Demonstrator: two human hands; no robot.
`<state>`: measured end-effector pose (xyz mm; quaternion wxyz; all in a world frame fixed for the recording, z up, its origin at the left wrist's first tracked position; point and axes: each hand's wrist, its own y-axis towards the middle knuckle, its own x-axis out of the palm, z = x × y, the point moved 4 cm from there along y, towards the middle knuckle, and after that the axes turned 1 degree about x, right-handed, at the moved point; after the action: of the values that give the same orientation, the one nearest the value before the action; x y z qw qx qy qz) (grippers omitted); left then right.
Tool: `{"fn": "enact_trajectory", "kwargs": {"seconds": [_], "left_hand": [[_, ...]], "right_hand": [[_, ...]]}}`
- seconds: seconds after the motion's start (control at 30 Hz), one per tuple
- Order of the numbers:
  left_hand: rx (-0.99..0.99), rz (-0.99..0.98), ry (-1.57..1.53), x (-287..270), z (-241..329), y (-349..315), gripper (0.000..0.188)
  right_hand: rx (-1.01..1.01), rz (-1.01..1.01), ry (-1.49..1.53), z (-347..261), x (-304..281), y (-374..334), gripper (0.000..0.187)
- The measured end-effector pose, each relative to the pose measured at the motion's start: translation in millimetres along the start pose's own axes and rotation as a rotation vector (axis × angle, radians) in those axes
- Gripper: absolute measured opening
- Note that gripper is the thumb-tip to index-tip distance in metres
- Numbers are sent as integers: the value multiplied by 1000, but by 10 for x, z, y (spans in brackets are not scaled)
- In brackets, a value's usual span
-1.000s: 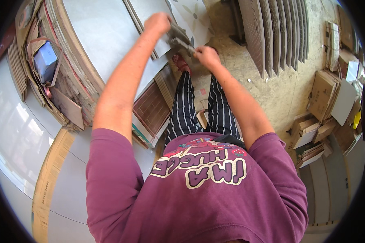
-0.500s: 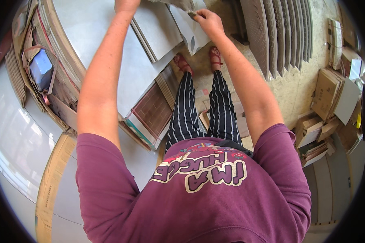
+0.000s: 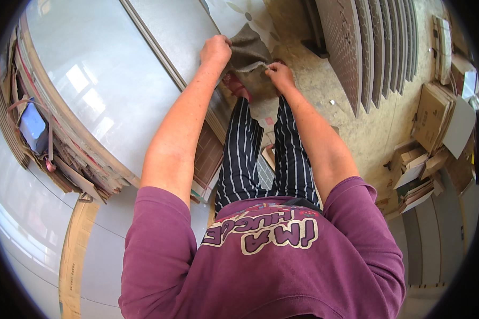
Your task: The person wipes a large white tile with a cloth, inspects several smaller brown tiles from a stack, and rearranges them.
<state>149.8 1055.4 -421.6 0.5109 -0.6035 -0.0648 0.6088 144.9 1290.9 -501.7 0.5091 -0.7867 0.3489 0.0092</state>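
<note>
Overhead, at 12 o'clock, a limp grey-brown cloth (image 3: 250,48) with a matted, felt-like face and a ragged lower edge hangs between 2 hands. The left hand (image 3: 216,50) is closed in a fist on the cloth's left corner; the right hand (image 3: 280,75) pinches its frayed lower right corner between thumb and finger. Just beyond the cloth lies a pale panel (image 3: 258,13) with leaf and dot motifs. At 10 o'clock a smooth, glossy grey slab (image 3: 112,69) mirrors bright window patches. Towards 1 o'clock, thin grey slabs (image 3: 343,48) with hexagon-textured faces stand in a row.

As for writing, the purple shirt (image 3: 261,266) at 6 o'clock carries chunky outlined capitals, upside down; the cardboard strip (image 3: 74,255) at 8 o'clock and a brown carton (image 3: 431,117) near 3 o'clock bear dark print, too small to read.
</note>
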Motion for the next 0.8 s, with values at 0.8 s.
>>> {"fn": "enact_trajectory", "kwargs": {"seconds": [0.8], "left_hand": [[120,263,-217,16,-34,645,35]], "right_hand": [[-70,149,119,-782,36,790,22]]}}
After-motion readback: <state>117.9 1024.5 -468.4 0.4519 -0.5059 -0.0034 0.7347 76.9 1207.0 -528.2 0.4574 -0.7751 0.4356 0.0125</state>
